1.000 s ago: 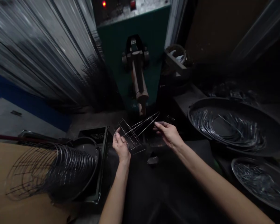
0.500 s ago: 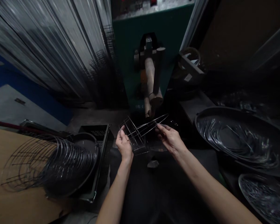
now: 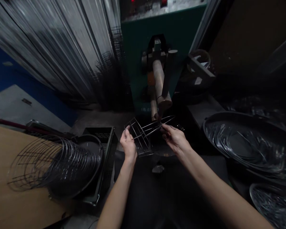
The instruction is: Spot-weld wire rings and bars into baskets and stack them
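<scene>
A thin wire frame (image 3: 139, 137) of crossed metal rods is held in front of a green machine (image 3: 188, 28). My left hand (image 3: 128, 143) pinches its left side. My right hand (image 3: 175, 136) is closed on the frame's right part, where long curved wires reach toward the machine. Just above those wires are the tips of the machine's metal cylinders (image 3: 160, 79); whether they touch the wire cannot be made out.
Wire rings (image 3: 71, 159) stand stacked in a black basin at the left, over a dark crate (image 3: 112, 143). At the right, a large pan (image 3: 228, 115) holds curved wires and a smaller bowl (image 3: 252, 194) holds small metal pieces.
The whole view has shifted, so most things appear slightly farther right. Both hands keep hold of the wire frame, and its curved wires look a little closer to the machine's lower tip.
</scene>
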Motion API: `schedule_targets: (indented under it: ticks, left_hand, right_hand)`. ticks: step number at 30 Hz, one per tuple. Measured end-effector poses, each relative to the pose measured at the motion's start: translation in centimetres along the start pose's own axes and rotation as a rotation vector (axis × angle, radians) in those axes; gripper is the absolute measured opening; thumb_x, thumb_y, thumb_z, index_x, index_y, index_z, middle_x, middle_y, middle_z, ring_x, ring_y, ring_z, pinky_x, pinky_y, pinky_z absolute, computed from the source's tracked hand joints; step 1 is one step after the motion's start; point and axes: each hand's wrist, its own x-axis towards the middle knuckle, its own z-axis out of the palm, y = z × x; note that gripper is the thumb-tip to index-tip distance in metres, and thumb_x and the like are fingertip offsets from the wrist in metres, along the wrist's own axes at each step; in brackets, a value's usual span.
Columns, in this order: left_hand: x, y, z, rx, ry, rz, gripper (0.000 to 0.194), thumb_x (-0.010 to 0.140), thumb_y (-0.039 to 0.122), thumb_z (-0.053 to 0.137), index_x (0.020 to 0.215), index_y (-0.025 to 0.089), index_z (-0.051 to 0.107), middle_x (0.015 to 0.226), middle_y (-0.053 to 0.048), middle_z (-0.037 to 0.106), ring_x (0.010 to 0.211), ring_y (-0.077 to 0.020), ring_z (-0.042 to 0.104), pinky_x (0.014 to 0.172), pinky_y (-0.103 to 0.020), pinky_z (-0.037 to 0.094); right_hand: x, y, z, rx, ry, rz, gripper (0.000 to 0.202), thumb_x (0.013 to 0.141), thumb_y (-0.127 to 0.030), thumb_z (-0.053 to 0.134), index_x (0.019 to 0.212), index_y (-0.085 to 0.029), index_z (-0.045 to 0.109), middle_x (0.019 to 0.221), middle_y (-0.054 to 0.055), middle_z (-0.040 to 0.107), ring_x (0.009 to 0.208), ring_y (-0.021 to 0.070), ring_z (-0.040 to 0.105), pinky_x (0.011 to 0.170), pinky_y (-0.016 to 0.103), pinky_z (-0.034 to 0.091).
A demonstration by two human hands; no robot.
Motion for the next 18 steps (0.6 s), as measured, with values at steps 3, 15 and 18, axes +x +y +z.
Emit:
schedule_targets:
  ticks: [3,15,18]
  left_hand:
    - [0.2,0.1,-0.1,-0.008,-0.014,-0.036,0.050,0.080,0.050,0.057,0.108,0.010,0.063,0.048,0.011,0.024,0.041,-0.0036,0.018,0.040,-0.019,0.013]
    - [0.7,0.6,0.2,-0.112,-0.056,-0.108,0.048,0.080,0.046,0.062,0.107,0.007,0.062,0.048,0.012,0.022,0.038,-0.0012,0.016,0.040,-0.016,0.011]
    - [1.2,0.6,0.4,-0.142,-0.033,-0.109,0.046,0.079,0.045,0.063,0.105,0.008,0.063,0.048,0.012,0.020,0.037,-0.0009,0.017,0.039,-0.017,0.009]
  right_hand:
    - [0.0,0.0,0.2,0.014,-0.005,0.014,0.015,0.063,-0.006,0.074,0.063,-0.015,0.062,0.061,-0.001,0.062,0.055,0.0073,0.058,0.039,0.013,0.037]
    - [-0.7,-0.5,-2.5,-0.043,0.008,-0.006,0.018,0.065,-0.019,0.081,0.069,-0.016,0.063,0.067,0.000,0.065,0.055,0.0083,0.058,0.042,0.016,0.040]
    - [-0.7,-0.6,-3.3,-0.031,0.000,0.003,0.018,0.064,-0.018,0.081,0.068,-0.016,0.063,0.065,-0.001,0.064,0.054,0.0080,0.057,0.042,0.016,0.040]
